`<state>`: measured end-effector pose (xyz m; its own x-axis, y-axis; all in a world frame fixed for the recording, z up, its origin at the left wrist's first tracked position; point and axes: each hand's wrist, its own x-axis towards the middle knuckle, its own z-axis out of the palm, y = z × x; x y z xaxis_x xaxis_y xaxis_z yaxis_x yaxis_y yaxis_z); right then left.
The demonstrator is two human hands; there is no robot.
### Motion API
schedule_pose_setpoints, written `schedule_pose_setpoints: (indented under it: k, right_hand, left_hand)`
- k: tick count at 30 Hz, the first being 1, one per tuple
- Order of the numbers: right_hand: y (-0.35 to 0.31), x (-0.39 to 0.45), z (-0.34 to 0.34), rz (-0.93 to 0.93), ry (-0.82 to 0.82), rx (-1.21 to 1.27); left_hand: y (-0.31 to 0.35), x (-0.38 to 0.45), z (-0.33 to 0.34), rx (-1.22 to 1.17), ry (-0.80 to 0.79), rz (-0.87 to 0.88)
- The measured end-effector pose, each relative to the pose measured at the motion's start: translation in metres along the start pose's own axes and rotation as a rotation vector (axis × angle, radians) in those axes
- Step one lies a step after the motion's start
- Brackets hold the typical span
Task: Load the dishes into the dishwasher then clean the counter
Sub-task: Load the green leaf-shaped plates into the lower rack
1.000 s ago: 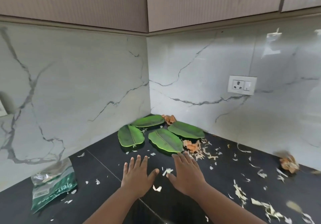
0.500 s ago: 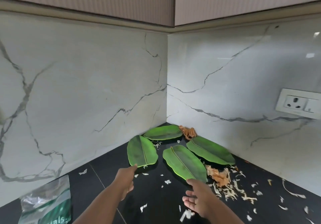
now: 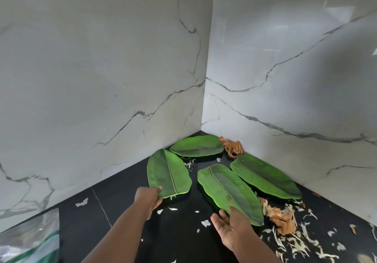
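Several green leaf-shaped plates lie in the corner of the black counter (image 3: 114,207). My left hand (image 3: 148,198) grips the near edge of the left plate (image 3: 167,173), thumb on top. My right hand (image 3: 231,227) is palm-up, its fingers under the near end of the middle plate (image 3: 228,191) and thumb resting on its edge. A right plate (image 3: 265,176) lies along the right wall and a back plate (image 3: 196,146) sits in the corner.
Brown and white onion peels (image 3: 283,221) litter the counter at the right, with more brown peel (image 3: 232,147) in the corner. White scraps dot the middle. A green-and-clear plastic bag (image 3: 30,242) lies at the bottom left. Marble walls close in both sides.
Both hands moved forward from flat on the counter to the plates; the left hand has closed on the left plate's edge and the right has turned palm-up under the middle plate. The view moved closer.
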<state>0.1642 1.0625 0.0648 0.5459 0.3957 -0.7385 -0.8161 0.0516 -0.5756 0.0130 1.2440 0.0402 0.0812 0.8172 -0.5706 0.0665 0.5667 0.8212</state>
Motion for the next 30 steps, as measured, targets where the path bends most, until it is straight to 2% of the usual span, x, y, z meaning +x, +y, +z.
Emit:
schedule_pose_setpoints:
  k: [5, 9, 13, 16, 20, 25, 30]
  right_hand:
    - [-0.002, 0.004, 0.001, -0.059, 0.037, -0.051]
    - [-0.016, -0.01, -0.005, -0.163, -0.013, -0.067]
    - [-0.031, -0.038, -0.021, -0.306, -0.091, -0.126]
    - [-0.05, -0.065, -0.041, -0.453, -0.128, -0.124]
    - [-0.085, -0.099, -0.08, -0.664, -0.136, -0.105]
    - [-0.114, -0.147, -0.155, -0.63, -0.075, 0.049]
    - [-0.105, -0.189, -0.266, -0.628, 0.1, 0.211]
  left_hand:
    - [-0.004, -0.003, 0.009, -0.058, 0.007, -0.022]
    - [-0.006, -0.031, -0.005, -0.182, 0.029, -0.045]
    - [-0.019, -0.081, -0.028, -0.251, -0.017, 0.031]
    - [-0.023, -0.123, -0.043, -0.442, -0.106, 0.089]
    - [-0.025, -0.169, -0.048, -0.72, -0.286, 0.053]
    - [-0.038, -0.236, -0.028, -0.677, -0.486, 0.082]
    - [-0.069, -0.303, 0.004, -0.514, -0.69, 0.044]
